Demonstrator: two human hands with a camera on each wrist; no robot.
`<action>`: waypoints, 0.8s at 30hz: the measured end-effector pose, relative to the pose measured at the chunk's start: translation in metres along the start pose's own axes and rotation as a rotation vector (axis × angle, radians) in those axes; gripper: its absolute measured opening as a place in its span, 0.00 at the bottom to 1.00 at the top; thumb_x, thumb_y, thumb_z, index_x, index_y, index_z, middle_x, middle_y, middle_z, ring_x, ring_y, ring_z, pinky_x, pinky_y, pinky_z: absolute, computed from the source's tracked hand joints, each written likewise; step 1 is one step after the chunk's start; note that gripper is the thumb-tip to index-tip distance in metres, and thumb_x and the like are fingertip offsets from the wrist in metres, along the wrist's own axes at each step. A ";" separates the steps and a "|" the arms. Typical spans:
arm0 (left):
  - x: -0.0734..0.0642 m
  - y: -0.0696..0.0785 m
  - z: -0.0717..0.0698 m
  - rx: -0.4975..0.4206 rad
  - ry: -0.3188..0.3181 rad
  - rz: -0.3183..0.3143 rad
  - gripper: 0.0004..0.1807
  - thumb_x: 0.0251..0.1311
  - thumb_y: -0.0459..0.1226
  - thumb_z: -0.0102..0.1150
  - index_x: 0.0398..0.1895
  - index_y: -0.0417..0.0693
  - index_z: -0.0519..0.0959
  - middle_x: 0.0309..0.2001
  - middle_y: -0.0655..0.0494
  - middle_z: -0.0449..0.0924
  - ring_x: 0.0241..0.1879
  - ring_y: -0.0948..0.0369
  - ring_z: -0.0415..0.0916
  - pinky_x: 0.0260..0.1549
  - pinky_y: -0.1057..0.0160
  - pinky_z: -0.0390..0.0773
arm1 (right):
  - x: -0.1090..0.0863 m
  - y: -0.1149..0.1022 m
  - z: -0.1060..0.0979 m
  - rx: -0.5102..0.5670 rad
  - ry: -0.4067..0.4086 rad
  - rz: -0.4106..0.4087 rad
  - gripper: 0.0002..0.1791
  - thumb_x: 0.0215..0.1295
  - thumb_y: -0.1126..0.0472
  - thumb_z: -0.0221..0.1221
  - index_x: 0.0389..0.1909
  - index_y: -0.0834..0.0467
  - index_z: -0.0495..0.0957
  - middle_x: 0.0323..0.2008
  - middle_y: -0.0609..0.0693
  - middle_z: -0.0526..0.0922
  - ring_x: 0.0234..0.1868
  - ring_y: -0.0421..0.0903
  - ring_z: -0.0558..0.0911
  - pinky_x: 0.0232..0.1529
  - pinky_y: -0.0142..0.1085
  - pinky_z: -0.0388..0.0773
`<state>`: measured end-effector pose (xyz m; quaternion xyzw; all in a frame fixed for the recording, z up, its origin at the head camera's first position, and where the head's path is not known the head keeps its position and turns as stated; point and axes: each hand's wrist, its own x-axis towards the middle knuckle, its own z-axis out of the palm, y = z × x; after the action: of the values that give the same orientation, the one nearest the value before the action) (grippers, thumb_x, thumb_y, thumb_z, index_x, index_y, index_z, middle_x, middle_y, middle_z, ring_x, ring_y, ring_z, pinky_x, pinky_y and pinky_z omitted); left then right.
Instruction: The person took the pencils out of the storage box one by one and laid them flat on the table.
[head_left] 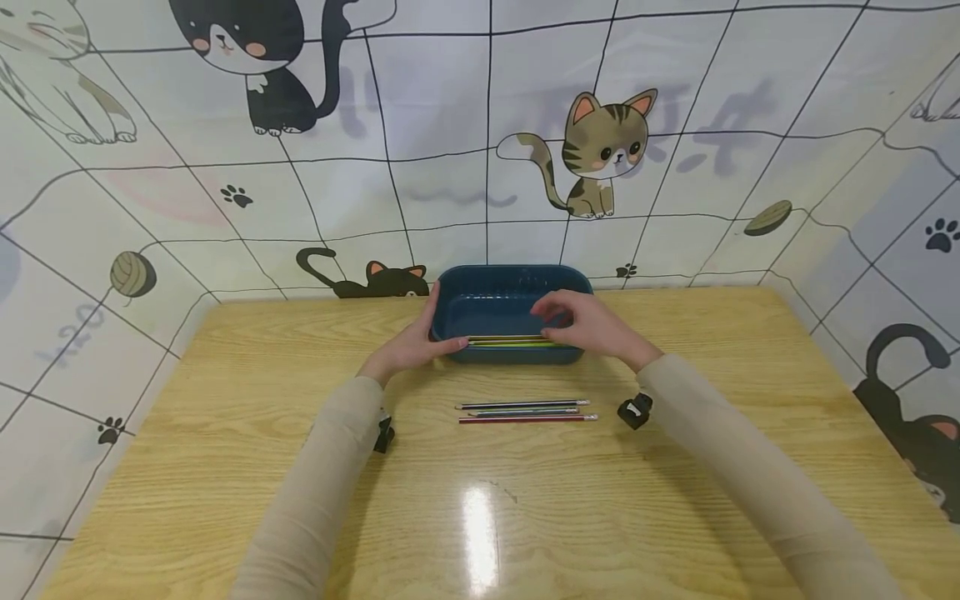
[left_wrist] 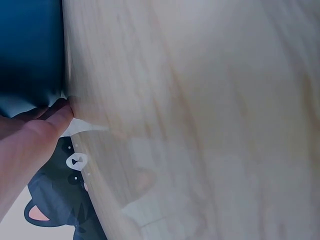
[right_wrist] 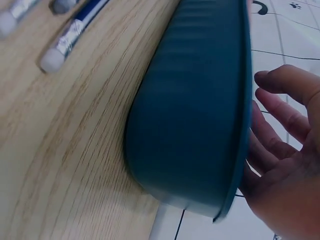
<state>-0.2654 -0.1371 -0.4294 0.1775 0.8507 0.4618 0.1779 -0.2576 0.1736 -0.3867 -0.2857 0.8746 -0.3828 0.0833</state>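
Observation:
A dark blue plastic basin (head_left: pixel 480 318) stands at the back of the table. My left hand (head_left: pixel 411 343) holds its left end, thumb at the front rim and fingers along the side; its fingertips (left_wrist: pixel 65 112) touch the basin's corner. Yellow pencils (head_left: pixel 510 342) lie lengthwise at the basin's front side, near the left thumb and right fingers. My right hand (head_left: pixel 588 325) reaches over the right front rim, its fingers (right_wrist: pixel 272 140) loosely bent and apart, with nothing visible between them. On the table before the basin lie a black pencil (head_left: pixel 517 405), a greenish pencil (head_left: pixel 525 412) and a red pencil (head_left: pixel 525 420).
The wooden table (head_left: pixel 420 517) meets a cat-patterned sheet (head_left: pixel 450 192) right behind the basin. More of that sheet hangs at both sides. Black wrist devices (head_left: pixel 636 411) sit under both sleeves, close to the tabletop.

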 end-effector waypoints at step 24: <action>0.002 -0.001 0.000 -0.002 -0.001 -0.014 0.58 0.63 0.50 0.61 0.74 0.68 0.20 0.75 0.58 0.20 0.74 0.49 0.32 0.66 0.43 0.48 | 0.035 0.016 0.017 -0.051 -0.239 0.064 0.15 0.64 0.70 0.60 0.52 0.68 0.77 0.46 0.59 0.81 0.48 0.55 0.80 0.50 0.46 0.75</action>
<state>-0.2669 -0.1367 -0.4303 0.1715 0.8515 0.4610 0.1819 -0.2873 0.1516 -0.4076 -0.3031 0.8767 -0.3207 0.1916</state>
